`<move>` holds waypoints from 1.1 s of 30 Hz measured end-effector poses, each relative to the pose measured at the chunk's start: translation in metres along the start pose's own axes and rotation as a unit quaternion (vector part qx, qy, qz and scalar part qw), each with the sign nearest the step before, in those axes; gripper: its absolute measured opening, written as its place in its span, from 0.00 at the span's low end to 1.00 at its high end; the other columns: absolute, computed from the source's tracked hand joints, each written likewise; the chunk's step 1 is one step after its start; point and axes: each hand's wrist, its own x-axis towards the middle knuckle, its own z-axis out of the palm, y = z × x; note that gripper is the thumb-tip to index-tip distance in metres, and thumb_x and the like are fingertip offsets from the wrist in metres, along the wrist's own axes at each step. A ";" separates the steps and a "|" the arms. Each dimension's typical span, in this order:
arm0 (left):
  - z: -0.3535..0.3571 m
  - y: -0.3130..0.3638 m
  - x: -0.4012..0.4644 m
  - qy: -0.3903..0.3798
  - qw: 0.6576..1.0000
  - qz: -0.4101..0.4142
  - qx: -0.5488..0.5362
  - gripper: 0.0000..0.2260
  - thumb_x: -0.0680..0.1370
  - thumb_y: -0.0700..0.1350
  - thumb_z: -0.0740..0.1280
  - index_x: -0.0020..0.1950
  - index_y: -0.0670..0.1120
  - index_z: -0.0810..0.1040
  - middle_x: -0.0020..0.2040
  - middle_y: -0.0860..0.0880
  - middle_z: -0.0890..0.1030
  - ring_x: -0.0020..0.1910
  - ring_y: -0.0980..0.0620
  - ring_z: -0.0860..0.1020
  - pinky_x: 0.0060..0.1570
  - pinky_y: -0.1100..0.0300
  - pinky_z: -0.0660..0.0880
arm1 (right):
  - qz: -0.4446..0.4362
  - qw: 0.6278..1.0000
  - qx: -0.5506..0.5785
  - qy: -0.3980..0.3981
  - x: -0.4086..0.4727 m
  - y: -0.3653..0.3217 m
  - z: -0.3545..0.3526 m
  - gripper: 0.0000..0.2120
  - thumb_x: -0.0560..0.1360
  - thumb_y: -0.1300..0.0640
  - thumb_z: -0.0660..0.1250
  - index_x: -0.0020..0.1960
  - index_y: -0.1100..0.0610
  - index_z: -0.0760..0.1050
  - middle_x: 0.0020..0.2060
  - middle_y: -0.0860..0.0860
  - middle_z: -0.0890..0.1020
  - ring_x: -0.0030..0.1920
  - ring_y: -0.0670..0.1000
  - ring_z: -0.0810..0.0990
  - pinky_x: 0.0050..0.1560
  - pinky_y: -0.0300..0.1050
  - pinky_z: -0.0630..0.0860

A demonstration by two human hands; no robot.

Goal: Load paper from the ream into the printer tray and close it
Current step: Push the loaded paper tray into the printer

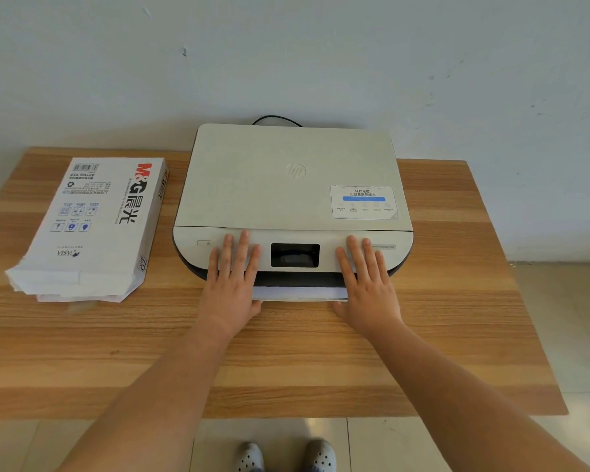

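The printer tray (298,294), a pale flat drawer with its long axis across, juts between left hand (232,281) and right hand (367,282); fingers spread flat, holding nothing.

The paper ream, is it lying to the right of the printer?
No, the paper ream lies left of the printer.

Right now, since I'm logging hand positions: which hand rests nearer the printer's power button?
The left hand. Its fingers lie just beside the power button on the printer, while the right hand rests beyond the dark screen.
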 end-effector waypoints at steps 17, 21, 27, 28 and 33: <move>0.010 0.000 0.003 0.023 1.000 0.003 -0.015 0.48 0.74 0.60 0.66 0.76 0.44 0.34 0.74 0.40 0.28 0.74 0.36 0.33 0.74 0.40 0.45 | 0.011 1.000 0.015 0.020 0.003 -0.003 0.008 0.48 0.71 0.42 0.70 0.78 0.56 0.45 0.78 0.58 0.41 0.77 0.61 0.41 0.75 0.60 0.46; 0.013 0.001 0.004 0.033 0.999 0.000 -0.022 0.48 0.74 0.59 0.65 0.75 0.44 0.33 0.75 0.39 0.29 0.74 0.36 0.34 0.74 0.39 0.47 | 0.012 0.999 0.015 0.028 0.004 -0.003 0.011 0.47 0.72 0.42 0.69 0.78 0.56 0.43 0.77 0.56 0.36 0.77 0.61 0.40 0.75 0.60 0.45; 0.016 0.002 0.005 0.037 0.999 -0.003 -0.023 0.48 0.74 0.57 0.66 0.75 0.43 0.32 0.75 0.39 0.30 0.74 0.35 0.35 0.74 0.38 0.46 | 0.018 0.998 0.023 0.048 0.005 -0.005 0.014 0.47 0.71 0.46 0.70 0.78 0.56 0.45 0.76 0.56 0.35 0.77 0.61 0.41 0.75 0.60 0.45; 0.016 0.003 0.005 0.036 0.999 -0.006 -0.021 0.48 0.74 0.56 0.67 0.75 0.43 0.32 0.75 0.39 0.30 0.74 0.35 0.34 0.74 0.38 0.45 | 0.020 0.998 0.024 0.052 0.006 -0.006 0.015 0.47 0.71 0.46 0.70 0.78 0.56 0.45 0.76 0.56 0.34 0.77 0.61 0.41 0.75 0.60 0.45; 0.018 0.003 0.006 0.026 1.000 -0.014 -0.010 0.49 0.75 0.55 0.66 0.73 0.43 0.28 0.74 0.38 0.28 0.73 0.35 0.32 0.73 0.39 0.42 | 0.021 0.997 0.027 0.066 0.007 -0.007 0.020 0.45 0.71 0.47 0.69 0.78 0.57 0.46 0.77 0.56 0.35 0.77 0.62 0.42 0.75 0.61 0.46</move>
